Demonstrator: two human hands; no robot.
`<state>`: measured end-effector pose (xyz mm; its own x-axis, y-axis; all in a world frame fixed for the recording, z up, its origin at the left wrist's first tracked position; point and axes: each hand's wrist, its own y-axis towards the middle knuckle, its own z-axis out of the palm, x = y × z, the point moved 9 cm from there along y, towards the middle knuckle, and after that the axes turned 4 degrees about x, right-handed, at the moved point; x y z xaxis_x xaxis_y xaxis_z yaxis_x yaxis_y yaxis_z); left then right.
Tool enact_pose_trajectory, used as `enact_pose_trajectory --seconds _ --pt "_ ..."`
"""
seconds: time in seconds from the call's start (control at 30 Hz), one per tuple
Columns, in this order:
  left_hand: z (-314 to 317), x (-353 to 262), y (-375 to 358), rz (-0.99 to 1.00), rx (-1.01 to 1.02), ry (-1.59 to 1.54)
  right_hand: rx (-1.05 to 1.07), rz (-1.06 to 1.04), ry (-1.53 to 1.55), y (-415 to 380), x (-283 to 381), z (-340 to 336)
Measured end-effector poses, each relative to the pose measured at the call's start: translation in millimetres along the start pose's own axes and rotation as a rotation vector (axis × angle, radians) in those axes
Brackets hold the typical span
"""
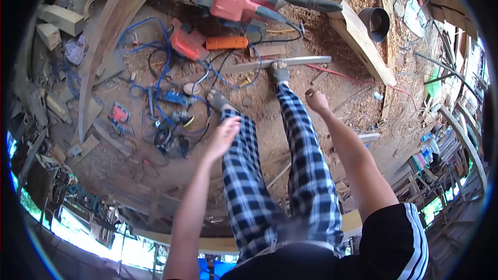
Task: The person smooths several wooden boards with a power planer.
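Observation:
My left hand [226,132] hangs beside my left leg, over the checked trousers [246,171], with its fingers loosely stretched and nothing visible in them. My right hand [316,100] is out in front of my right shin, its fingers curled closed; what they hold, if anything, is hidden. Just beyond it a short wooden stick [319,78] lies on the ground. One of my feet [280,71] is right at a long, straight pale bar [303,60], and the other foot [220,100] stands on the dusty floor.
Ahead lies a large red and grey power tool [231,5]; nearer are another red tool [185,41], an orange case [226,43] and a blue tool [174,97]. Blue cables [167,46] tangle across the floor. Long timbers [106,36] lie left, a thick beam [363,44] right.

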<state>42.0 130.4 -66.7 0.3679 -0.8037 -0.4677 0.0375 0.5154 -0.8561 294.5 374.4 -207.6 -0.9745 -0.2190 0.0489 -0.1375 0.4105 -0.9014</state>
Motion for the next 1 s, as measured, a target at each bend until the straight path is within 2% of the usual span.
enact_pose_trajectory --seconds 0.07,0.13,0.17,0.27,0.3,0.37,0.43,0.47,0.5,0.53,0.57,0.63,0.67,0.73,0.8,0.87,0.93,1.0 --pt "60 23 -10 -0.131 0.064 0.122 0.029 -0.052 0.024 -8 -11 -16" --pt "94 19 -26 -0.069 0.113 0.26 0.004 -0.089 0.053 -16 -26 -31" --pt "102 18 -32 -0.055 0.076 0.243 -0.015 -0.114 0.084 -19 -33 -35" --pt "93 22 -41 -0.031 -0.05 0.146 -0.09 -0.106 0.133 -32 -57 -41" --pt "80 29 -38 0.069 -0.138 0.076 -0.111 -0.144 0.115 -40 -61 -42" --pt "54 16 -52 0.02 -0.305 -0.125 -0.074 -0.118 0.15 -58 -75 -34" --pt "32 7 -63 0.044 -0.476 -0.228 -0.021 -0.071 0.237 -83 -89 -28" --pt "27 10 -69 0.066 -0.543 -0.265 -0.06 -0.105 0.254 -95 -97 -24" --pt "27 17 -72 0.109 -0.554 -0.294 -0.136 -0.136 0.16 -98 -115 -14" --pt "32 20 -72 0.14 -0.558 -0.311 -0.124 -0.178 0.25 -121 -115 -16" --pt "46 31 -80 0.155 -0.541 -0.342 -0.033 -0.082 0.341 -142 -124 -11" --pt "84 63 -112 0.134 -0.504 -0.441 -0.142 -0.161 -0.03 -173 -134 -9" --pt "103 87 -123 0.133 -0.471 -0.485 -0.089 -0.242 -0.028 -188 -135 -5" --pt "139 121 -156 0.094 -0.441 -0.556 0.054 -0.208 -0.04 -210 -141 4" --pt "163 164 -181 0.039 -0.479 -0.495 -0.03 -0.185 0.051 -218 -146 -12" --pt "180 246 -183 0.003 -0.537 -0.506 -0.058 -0.248 -0.015 -229 -126 -36" --pt "190 305 -200 -0.172 -0.601 -0.681 -0.093 -0.293 -0.102 -261 -92 -62" --pt "188 342 -211 -0.186 -0.639 -0.778 -0.135 -0.452 -0.156 -275 -66 -82"
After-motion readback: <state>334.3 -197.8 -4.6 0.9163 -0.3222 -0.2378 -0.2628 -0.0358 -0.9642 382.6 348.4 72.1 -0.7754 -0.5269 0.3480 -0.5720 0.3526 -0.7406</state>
